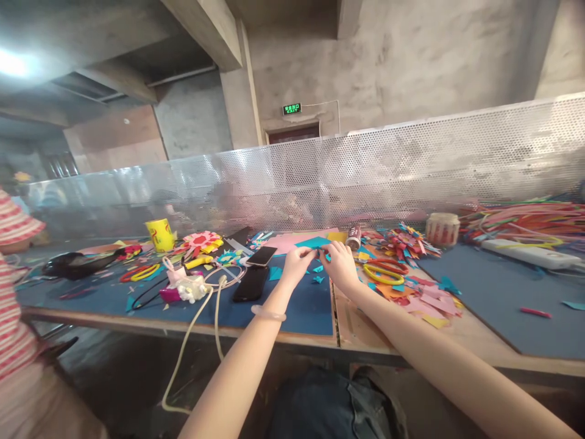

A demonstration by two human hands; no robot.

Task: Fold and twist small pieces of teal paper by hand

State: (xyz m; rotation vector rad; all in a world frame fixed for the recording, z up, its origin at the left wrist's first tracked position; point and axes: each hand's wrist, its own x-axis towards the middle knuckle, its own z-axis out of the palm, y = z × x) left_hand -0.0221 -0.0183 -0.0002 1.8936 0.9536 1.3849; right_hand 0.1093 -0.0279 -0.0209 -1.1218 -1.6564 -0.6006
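My left hand (297, 266) and my right hand (340, 266) meet above the table, fingertips pinched together around a small piece of blue paper (318, 249). Most of that piece is hidden by the fingers. Just below it, small folded blue paper pieces (319, 280) lie on the blue mat (301, 311). Behind my hands is a larger sheet of blue paper (313, 242) beside a pink sheet (282, 242). Left of my left hand lie two phones, a black one (250, 284) and one with a grey screen (261, 256).
Paper scraps (429, 302), yellow and red rings (384, 274), a brown jar (353, 236) and a paper flower (406, 244) are on the right. A power strip (532, 253) lies farther right. Left are a yellow cup (161, 235), a cable (217, 323) and a person in stripes (18, 292).
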